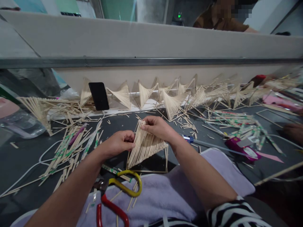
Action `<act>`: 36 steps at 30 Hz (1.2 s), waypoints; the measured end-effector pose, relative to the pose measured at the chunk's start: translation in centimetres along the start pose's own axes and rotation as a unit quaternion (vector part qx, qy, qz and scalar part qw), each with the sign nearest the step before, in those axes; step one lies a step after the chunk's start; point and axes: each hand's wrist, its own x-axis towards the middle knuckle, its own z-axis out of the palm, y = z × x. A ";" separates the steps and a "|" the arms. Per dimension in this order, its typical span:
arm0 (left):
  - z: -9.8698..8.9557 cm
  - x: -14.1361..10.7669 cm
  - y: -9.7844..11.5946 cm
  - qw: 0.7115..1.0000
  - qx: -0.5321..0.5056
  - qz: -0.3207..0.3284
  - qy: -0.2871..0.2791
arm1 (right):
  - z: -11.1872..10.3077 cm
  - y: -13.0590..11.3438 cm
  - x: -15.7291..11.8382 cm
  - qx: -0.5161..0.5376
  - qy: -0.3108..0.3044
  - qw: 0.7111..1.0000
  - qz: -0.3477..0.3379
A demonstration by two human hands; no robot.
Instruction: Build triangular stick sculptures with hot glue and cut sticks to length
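A twisted fan-shaped model of thin wooden sticks (148,146) stands on a square stick frame on the dark table in front of me. My right hand (157,127) pinches the top corner of this model, thumb on the near side. At its left edge my left hand (120,142) has its fingers curled, thumb and fingertips closed against the sticks. Just below, yellow-handled scissors (129,183) and red-handled pliers (112,208) lie on a lilac cloth (163,195).
Several finished stick models (120,94) line the wall, with a black phone (98,96) leaning among them. Loose sticks (63,151) lie left, beside a plastic jug (23,123). At right are a blue-handled screwdriver (188,138) and a magenta tape roll (248,153). Another person's hand (293,130) shows far right.
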 end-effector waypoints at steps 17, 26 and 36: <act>-0.1 0.1 0.0 0.998 0.060 -0.006 0.022 | 0.0 0.4 0.4 -0.024 0.024 0.999 -0.021; -0.3 1.0 -1.7 1.000 0.023 -0.016 -0.003 | 0.1 0.2 0.3 -0.051 0.040 0.998 -0.005; 0.2 0.3 -0.4 0.998 0.050 -0.002 0.029 | 0.2 0.2 0.2 -0.054 0.023 0.998 -0.025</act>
